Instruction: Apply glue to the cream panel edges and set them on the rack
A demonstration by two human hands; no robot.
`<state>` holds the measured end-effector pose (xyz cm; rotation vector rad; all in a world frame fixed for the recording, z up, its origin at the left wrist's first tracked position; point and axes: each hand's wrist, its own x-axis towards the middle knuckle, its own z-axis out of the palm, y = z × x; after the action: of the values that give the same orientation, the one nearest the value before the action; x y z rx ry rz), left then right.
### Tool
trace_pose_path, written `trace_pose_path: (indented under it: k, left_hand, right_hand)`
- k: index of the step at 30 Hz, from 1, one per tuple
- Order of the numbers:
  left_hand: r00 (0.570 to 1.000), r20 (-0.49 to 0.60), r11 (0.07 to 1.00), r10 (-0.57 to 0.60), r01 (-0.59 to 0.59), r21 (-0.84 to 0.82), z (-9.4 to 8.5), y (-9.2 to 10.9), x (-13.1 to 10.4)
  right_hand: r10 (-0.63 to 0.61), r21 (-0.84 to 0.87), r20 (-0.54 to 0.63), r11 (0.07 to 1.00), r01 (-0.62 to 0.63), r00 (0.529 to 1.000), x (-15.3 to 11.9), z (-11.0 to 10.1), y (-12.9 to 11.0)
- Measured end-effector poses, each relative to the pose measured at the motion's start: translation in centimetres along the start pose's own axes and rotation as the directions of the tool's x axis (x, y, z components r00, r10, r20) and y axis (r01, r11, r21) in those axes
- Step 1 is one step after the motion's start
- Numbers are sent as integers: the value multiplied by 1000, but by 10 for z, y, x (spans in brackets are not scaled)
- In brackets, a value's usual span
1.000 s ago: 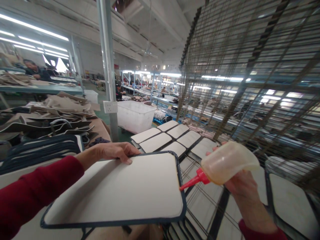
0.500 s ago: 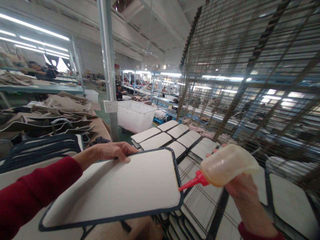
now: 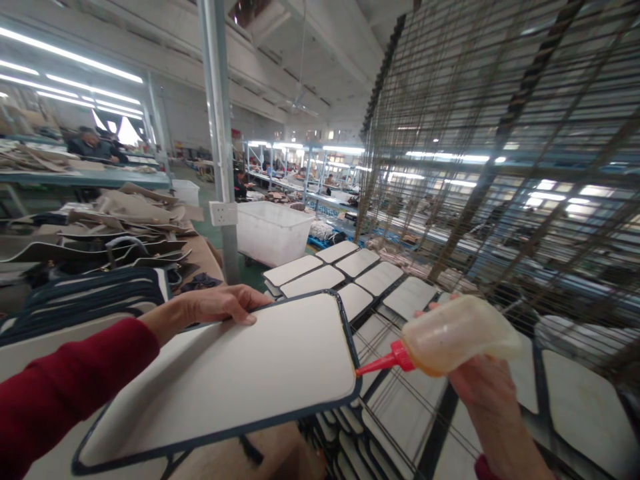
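The off-white panel [image 3: 240, 373], round-cornered and bordered by a dark blue edge strip [image 3: 225, 432], is held up at a tilt, with a thin yellowish line along its right side. The cloudy, translucent squeeze bottle [image 3: 457, 337] lies tipped over to the panel's right, amber liquid near its neck, its red nozzle [image 3: 383, 361] pointing down-left at the panel's right edge.

White rounded-rectangular panel with dark-blue edging [image 3: 225, 380] is foremost, its right edge at the red conical nozzle [image 3: 383, 362] of the translucent plastic bottle [image 3: 460, 333]. Behind and right: rows of flat white rounded panels [image 3: 379, 278], below tilted brown metal-wire racks [image 3: 480, 133]. Left: stacked dark-edged panels [image 3: 95, 297], with heaped beige flat pieces [image 3: 135, 205] behind; farther back, grey metal post [image 3: 218, 127] left of white rectangular plastic bin [image 3: 274, 233].
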<state>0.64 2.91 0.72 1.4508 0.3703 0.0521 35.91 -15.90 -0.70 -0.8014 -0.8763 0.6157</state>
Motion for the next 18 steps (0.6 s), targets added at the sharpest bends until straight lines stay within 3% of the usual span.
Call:
trace_pose_path:
  k: [10, 18]
  left_hand:
    - [996, -85, 1000, 26, -27, -12, -4, -13, 1]
    - [990, -126, 995, 57, -67, -76, -10, -29, 2]
  right_hand:
    - [-129, 11, -107, 991, 131, 986, -7, 3, 10]
    - [-202, -51, -255, 979, 195, 946, -14, 3, 18]
